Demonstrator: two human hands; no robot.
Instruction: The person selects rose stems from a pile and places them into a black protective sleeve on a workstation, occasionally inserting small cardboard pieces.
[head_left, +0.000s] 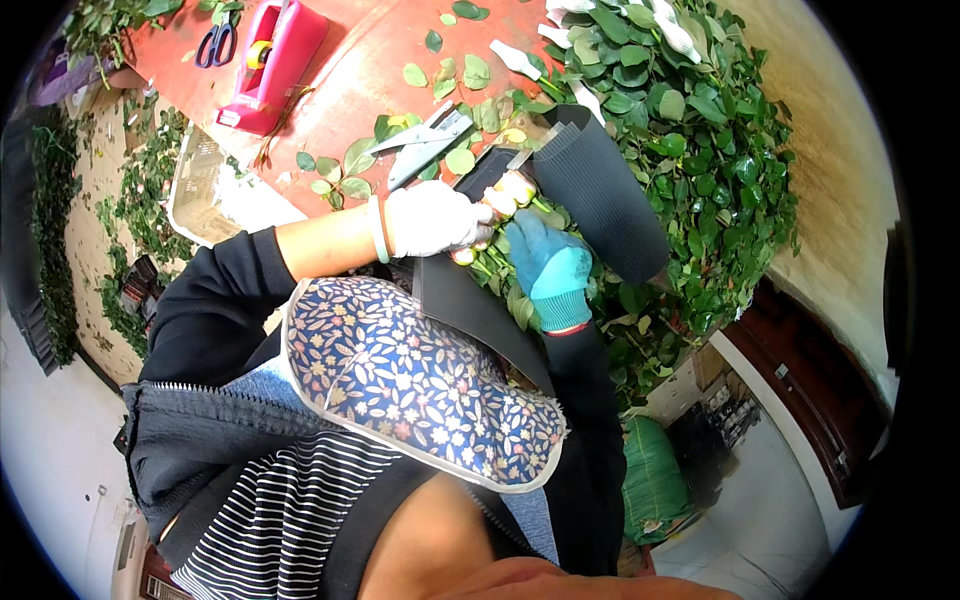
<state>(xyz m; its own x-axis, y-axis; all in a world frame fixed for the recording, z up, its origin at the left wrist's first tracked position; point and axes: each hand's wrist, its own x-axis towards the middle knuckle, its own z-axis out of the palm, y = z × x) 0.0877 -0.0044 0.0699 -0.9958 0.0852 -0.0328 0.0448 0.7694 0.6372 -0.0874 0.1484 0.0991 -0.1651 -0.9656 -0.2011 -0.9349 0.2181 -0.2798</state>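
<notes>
My left hand (439, 219), in a white glove, has its fingers closed at a row of pale pink-and-cream rose heads (510, 191); whether it grips one cannot be told. My right hand (551, 262), in a blue-and-turquoise coated glove, lies over the green stems and leaves just below the blooms, its fingertips partly hidden. The roses lie between two flaps of dark corrugated sheet, one (604, 195) standing curled at the right, the other (476, 307) in front of my body. Grey-handled scissors (427, 142) lie partly spread on the red table (360, 67) beyond my left hand.
A pink tape dispenser (274, 64) and dark-handled scissors (217, 45) are at the table's far left. Loose leaves (476, 71) are scattered about. Leafy rose stems (705, 150), some heads in white net sleeves (517, 60), are heaped at right. A pale plastic crate (191, 187) stands at left.
</notes>
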